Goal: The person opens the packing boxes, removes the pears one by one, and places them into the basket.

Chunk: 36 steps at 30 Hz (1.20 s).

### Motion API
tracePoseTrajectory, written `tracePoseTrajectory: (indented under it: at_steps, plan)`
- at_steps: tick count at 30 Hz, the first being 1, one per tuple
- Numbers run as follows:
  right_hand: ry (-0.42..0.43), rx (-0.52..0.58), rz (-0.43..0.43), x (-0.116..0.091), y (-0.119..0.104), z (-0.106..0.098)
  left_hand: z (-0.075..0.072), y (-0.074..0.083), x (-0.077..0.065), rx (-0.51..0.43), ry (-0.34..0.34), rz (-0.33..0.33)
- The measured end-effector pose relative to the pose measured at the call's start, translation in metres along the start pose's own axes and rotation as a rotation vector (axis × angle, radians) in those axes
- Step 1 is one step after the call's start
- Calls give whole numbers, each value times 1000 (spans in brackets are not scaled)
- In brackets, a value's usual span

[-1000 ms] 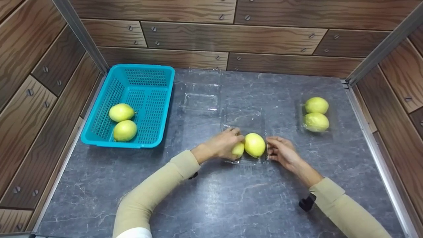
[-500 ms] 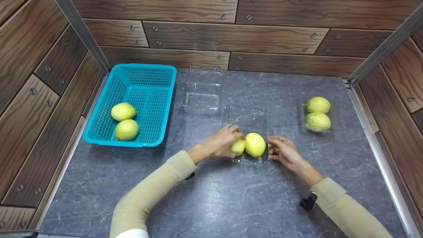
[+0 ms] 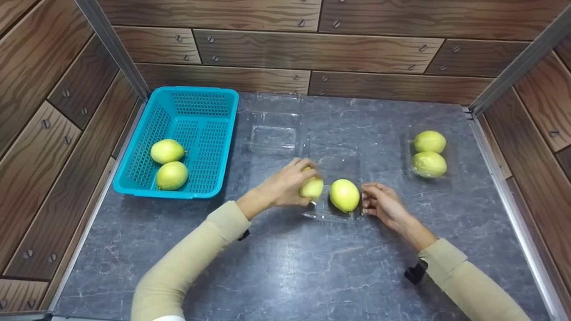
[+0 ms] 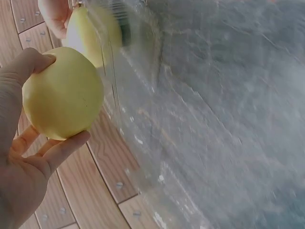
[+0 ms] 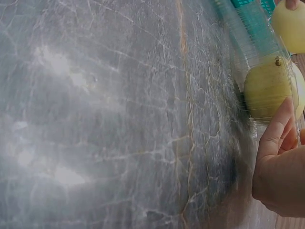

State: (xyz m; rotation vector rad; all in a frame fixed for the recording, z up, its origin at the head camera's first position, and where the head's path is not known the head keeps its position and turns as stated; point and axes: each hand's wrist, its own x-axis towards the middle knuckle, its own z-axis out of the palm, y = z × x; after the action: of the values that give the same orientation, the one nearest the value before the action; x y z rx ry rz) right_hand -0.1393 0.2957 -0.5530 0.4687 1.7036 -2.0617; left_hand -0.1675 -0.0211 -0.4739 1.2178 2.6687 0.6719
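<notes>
While the left hand [image 3: 285, 183] pinches 1 yellow fruit [image 3: 312, 189] clear of the palm, I'd fear a slip.
Only the left wrist view bares that gap. The fruit is at the left edge of the clear box [image 3: 332, 219]; another fruit [image 3: 344, 196] sits inside; the right hand's [image 3: 384, 206] straightened fingers touch the right wall.
</notes>
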Motion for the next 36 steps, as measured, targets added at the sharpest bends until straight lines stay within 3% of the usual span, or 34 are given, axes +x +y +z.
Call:
tracePoseTrajectory:
  at_steps: [11, 19, 30, 36]
  plan:
    - [7, -2, -6, -1, -1, 0, -37, -12, -36, -3, 4, -54]
    - [21, -12, -2, -1, -2, 0, -74, -21, -73, 39, 22, -105]
    - [22, -5, 9, -4, -1, 1, -127, -37, -131, 75, 95, -150]
    - [16, -1, 8, -5, 0, 0, -150, -47, -161, 117, 95, -211]
